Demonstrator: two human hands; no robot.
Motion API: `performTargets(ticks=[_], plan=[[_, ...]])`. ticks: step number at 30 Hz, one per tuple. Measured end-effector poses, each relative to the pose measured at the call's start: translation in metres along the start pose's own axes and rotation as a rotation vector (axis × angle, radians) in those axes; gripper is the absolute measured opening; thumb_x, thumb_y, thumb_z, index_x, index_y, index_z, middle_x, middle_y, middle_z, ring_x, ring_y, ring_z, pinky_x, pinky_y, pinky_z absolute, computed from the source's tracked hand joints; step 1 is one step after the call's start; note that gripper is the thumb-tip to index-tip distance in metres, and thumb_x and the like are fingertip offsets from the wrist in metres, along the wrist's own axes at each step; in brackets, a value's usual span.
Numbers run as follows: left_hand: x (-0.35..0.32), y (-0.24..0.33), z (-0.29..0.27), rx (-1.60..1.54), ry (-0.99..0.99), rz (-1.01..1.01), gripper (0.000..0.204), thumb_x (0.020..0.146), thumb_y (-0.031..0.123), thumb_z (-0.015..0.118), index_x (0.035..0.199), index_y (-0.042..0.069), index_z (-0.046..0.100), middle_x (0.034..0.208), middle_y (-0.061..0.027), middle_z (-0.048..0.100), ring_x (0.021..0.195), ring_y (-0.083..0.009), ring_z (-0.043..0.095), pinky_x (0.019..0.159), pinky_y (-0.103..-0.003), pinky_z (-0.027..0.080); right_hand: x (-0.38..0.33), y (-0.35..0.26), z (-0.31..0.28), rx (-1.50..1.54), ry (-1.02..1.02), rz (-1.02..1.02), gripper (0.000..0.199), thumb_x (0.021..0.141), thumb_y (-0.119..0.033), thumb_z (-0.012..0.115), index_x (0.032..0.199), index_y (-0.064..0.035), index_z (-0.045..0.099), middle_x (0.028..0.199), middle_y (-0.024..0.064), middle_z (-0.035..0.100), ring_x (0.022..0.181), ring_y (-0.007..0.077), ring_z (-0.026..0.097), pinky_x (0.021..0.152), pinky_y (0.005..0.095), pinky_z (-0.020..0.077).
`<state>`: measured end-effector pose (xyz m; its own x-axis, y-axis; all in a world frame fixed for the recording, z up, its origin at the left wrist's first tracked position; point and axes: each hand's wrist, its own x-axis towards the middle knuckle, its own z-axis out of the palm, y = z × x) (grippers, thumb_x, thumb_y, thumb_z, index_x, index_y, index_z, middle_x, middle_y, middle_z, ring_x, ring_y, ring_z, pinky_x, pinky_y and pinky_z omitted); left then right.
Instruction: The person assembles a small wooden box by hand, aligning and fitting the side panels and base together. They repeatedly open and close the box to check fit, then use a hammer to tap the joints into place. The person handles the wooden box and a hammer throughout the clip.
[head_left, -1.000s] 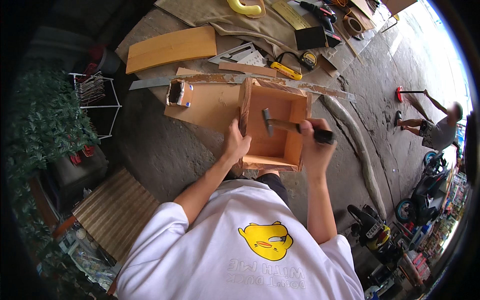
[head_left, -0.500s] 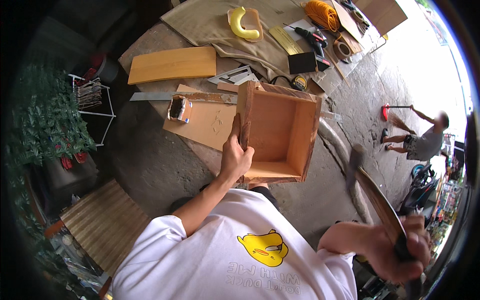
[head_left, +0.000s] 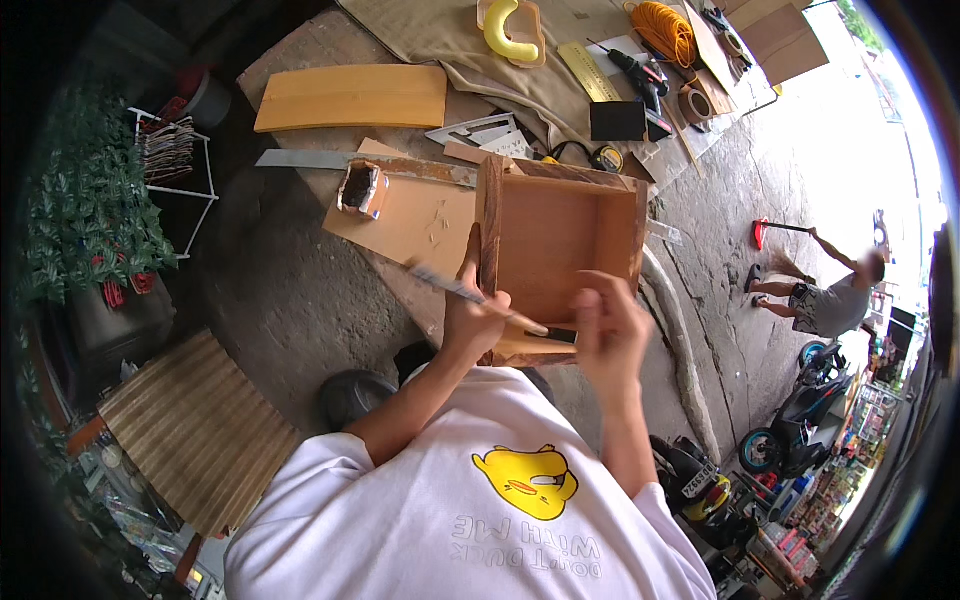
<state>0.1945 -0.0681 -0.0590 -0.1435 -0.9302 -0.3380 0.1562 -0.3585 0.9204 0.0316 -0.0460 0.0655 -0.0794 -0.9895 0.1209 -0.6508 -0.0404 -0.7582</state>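
Observation:
An open wooden box (head_left: 550, 235) with dark-edged rims is held up in front of me, its hollow side facing me. My left hand (head_left: 474, 318) grips its left wall. A hammer (head_left: 525, 322) slants across that same hand, apparently pinned under the thumb. Its grey head (head_left: 440, 279) sticks out to the left, blurred, and its black grip end lies over the box's lower part. My right hand (head_left: 612, 335) is beside the grip end, slightly smeared, its fingers loosely bent and apart, with nothing visible in them.
The worktable beyond bears a curved wooden board (head_left: 350, 97), a small torn carton (head_left: 361, 190), a cordless drill (head_left: 640, 77), a tape measure (head_left: 606, 158) and orange cord (head_left: 663, 30). At right, a person (head_left: 835, 297) holds a broom and dustpan; a motorcycle (head_left: 800, 405) stands near.
The hammer and my right hand have come from the lower right to the box. The hammer now lies across my left hand, and my right hand appears to have let go.

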Motion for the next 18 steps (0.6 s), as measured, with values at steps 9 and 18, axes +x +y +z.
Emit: performTargets(ticks=[9,18], plan=[[0.005,-0.004,-0.015,0.197,0.068,0.045,0.084,0.076,-0.01,0.053,0.156,-0.009,0.026,0.148,-0.0282,0.049,0.132,-0.0275,0.057,0.106,-0.034,0.048,0.006,0.051,0.071,-0.011,-0.073,0.135,0.054,0.09,-0.04,0.075,0.12,0.0004,0.055,0.102,0.0191,0.064,0.088,0.0403,0.067,0.073,0.0446,0.0562],[-0.01,0.004,-0.014,0.143,0.058,0.15,0.087,0.074,-0.011,0.05,0.158,-0.005,0.027,0.144,-0.0222,0.054,0.13,-0.0223,0.056,0.107,-0.03,0.044,0.059,0.063,0.075,-0.318,-0.286,0.185,0.039,0.09,-0.024,0.076,0.108,0.0012,0.053,0.089,0.0218,0.07,0.088,0.0443,0.067,0.073,0.0505,0.0521]])
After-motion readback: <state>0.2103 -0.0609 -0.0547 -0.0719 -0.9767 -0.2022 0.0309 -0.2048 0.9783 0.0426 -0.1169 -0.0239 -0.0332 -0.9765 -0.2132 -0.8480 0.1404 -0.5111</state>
